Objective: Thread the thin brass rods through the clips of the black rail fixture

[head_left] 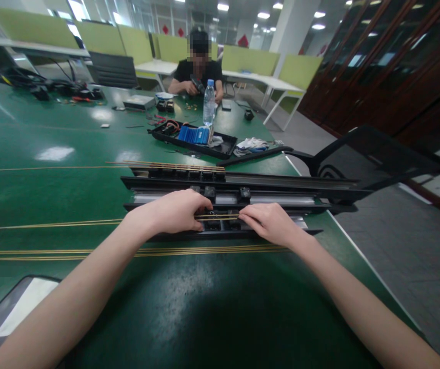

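Note:
Thin brass rods (223, 217) run from the left across the green table and over the nearest black rail (220, 236). My right hand (268, 223) pinches the rods near their right ends, thumb and fingertips closed. My left hand (177, 210) curls around the same rods farther left, its fingertips down by a small black block (213, 223) in the rail. Another black block (234, 220) sits beside the right fingertips. Behind the hands, a parallel rail carries further black blocks (245, 194). The exact contact under the left fingers is partly hidden.
More brass rods (204, 250) lie in front of the rails. Beyond stand a black tray (223, 148) with blue pieces, a water bottle (208, 105) and crumpled gloves (251, 145). A person (197, 72) sits across the table. At right is a mesh chair (358, 154).

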`<state>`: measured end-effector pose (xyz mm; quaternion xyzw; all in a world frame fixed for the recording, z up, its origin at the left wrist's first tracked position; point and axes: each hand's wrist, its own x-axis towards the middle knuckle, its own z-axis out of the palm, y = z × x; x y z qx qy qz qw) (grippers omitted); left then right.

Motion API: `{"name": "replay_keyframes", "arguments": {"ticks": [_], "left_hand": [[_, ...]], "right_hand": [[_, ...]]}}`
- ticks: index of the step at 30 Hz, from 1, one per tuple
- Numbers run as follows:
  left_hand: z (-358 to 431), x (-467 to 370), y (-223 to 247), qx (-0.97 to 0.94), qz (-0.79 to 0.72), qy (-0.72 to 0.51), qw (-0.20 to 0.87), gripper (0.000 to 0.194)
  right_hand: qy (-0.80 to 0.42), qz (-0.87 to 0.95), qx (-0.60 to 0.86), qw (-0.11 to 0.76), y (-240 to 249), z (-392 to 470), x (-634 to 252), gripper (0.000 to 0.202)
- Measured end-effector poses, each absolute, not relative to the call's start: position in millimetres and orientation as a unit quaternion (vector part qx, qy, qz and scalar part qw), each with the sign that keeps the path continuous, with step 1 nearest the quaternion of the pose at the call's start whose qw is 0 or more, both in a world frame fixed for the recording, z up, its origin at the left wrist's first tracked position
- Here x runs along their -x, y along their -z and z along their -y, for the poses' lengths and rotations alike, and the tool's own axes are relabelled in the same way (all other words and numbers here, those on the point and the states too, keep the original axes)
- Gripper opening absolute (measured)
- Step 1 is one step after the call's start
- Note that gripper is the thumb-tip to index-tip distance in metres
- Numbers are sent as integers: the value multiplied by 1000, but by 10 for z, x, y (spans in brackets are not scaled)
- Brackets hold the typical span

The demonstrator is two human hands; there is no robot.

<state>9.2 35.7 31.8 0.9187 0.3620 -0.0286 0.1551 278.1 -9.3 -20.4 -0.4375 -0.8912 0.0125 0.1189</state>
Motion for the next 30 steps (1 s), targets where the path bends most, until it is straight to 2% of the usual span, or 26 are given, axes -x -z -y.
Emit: {"name": "replay_keyframes", "arguments": {"ticks": [30], "left_hand": [[-348, -89, -310, -915, -369, 28, 163, 47]], "right_hand": [[-39, 888, 444, 108, 232, 69, -2894, 29]]}}
